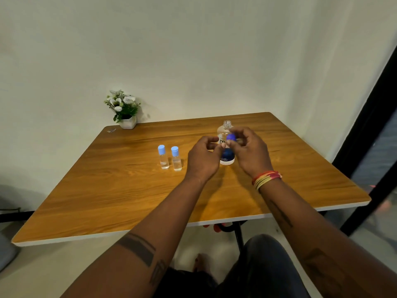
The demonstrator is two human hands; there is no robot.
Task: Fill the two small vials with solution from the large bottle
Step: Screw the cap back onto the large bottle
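The large clear bottle [225, 131] stands upright on the wooden table [129, 190], its threaded neck uncovered; my hands hide much of its body. My right hand [250, 152] pinches its dark blue cap [231, 137] in front of the bottle. My left hand [204, 157] hovers beside it with curled fingers, its fingertips close to the cap; whether they touch it cannot be told. Two small clear vials with light blue caps stand side by side to the left: one vial [163, 157] and the other vial [176, 158].
A small white pot of artificial flowers [124, 109] stands at the table's back left corner. A tiny object [111, 130] lies near it. A dark frame [369, 136] runs along the right. My legs sit under the near edge.
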